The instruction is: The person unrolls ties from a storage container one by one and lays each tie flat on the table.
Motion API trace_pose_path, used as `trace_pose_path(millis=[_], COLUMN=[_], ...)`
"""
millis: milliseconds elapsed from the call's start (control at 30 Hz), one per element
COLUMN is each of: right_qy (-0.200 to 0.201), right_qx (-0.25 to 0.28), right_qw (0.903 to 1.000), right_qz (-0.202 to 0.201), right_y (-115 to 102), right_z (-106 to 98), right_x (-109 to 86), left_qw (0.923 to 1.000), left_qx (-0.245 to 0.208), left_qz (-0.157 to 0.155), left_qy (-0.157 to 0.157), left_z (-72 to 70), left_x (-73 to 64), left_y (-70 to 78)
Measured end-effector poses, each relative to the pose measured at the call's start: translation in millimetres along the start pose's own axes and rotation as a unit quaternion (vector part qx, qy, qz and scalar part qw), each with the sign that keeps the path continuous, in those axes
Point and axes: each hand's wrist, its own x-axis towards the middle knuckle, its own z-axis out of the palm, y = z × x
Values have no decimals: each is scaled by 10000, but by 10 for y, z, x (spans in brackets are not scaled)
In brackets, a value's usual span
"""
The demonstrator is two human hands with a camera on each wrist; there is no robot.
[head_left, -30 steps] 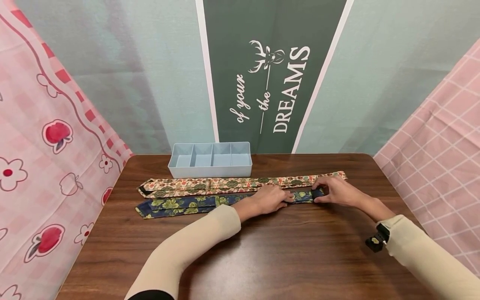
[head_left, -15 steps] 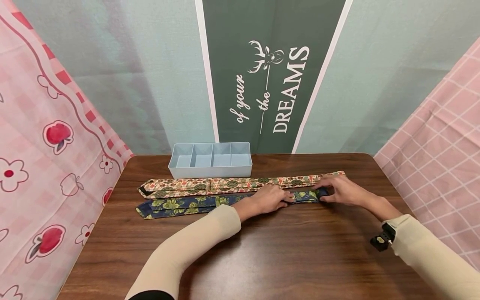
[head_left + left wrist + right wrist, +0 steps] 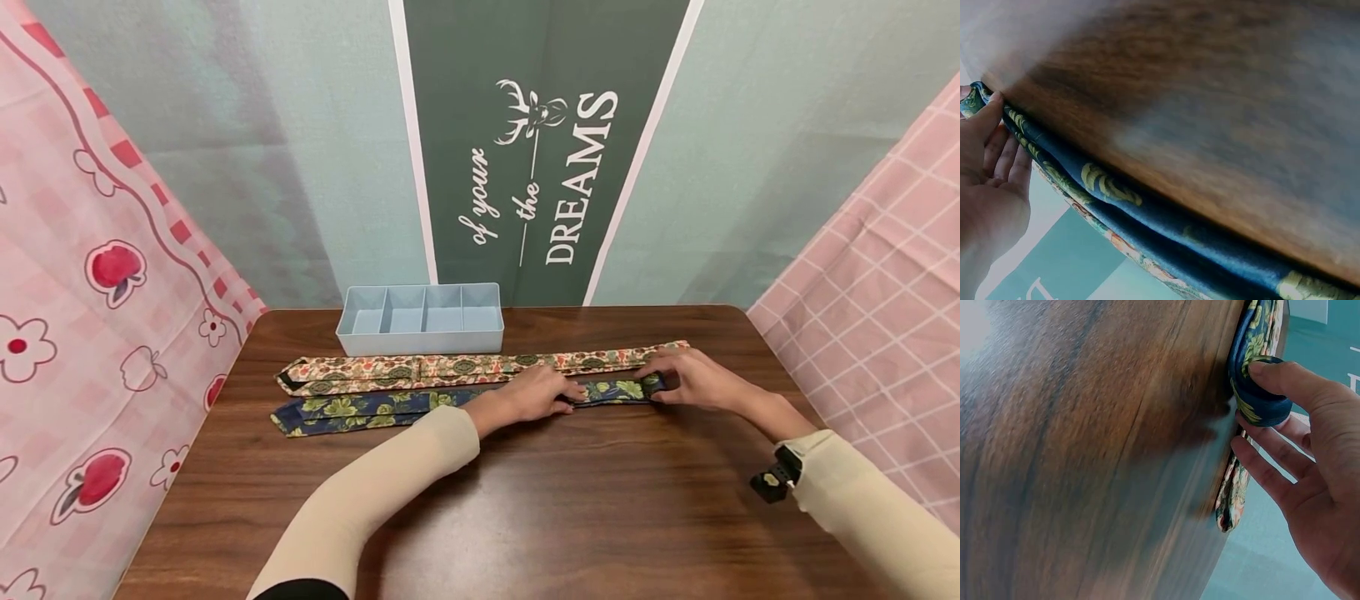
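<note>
A dark blue necktie with yellow-green flowers [image 3: 341,407] lies lengthwise across the table, its wide end to the left. My left hand [image 3: 534,393] rests over its narrower part, and in the left wrist view the thumb and fingers pinch the cloth [image 3: 1104,187]. At the right end, my right hand [image 3: 701,380] grips a small coil of the same necktie; in the right wrist view the thumb presses on this coil [image 3: 1266,409] from above, with fingers underneath. Just behind lies a cream necktie with a red and green pattern [image 3: 465,367], partly covered by the hands.
A light blue tray with several compartments [image 3: 420,342] stands at the back left of the wooden table [image 3: 570,508]. Behind the table hangs a teal and green cloth [image 3: 517,192] with lettering. Pink patterned cloths hang at both sides.
My right hand has shifted a little to the right together with the coiled end, and more of the blue necktie shows flat between the hands. The left hand stays almost in place.
</note>
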Motion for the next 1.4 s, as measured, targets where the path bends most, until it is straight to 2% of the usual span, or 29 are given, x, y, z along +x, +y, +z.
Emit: trace_pose_path(millis=[200, 467, 733, 1033, 1133, 1267, 1400], right_qy=[-9, -23, -27, 0, 49, 120, 141], right_qx=[71, 213, 372, 334, 259, 167, 261], right_qw=[9999, 9994, 9986, 9969, 9975, 9983, 9970], right_qz=[114, 275, 362, 707, 653, 550, 708], right_y=[11, 17, 13, 36, 53, 68, 69], right_z=[-26, -25, -21, -45, -30, -7, 1], right_x=[-59, -131, -163, -224, -242, -255, -267], left_qw=[10000, 9993, 9995, 9995, 9994, 9992, 9986], left_qx=[10, 81, 173, 226, 264, 365, 533], left_qz=[-10, -212, -130, -73, -84, -31, 51], left_qy=[-86, -281, -238, -193, -204, -163, -14], left_z=[-15, -32, -34, -57, -67, -88, -118], left_x=[-28, -80, -105, -147, -158, -144, -84], left_y=[-20, -20, -54, -87, -97, -91, -46])
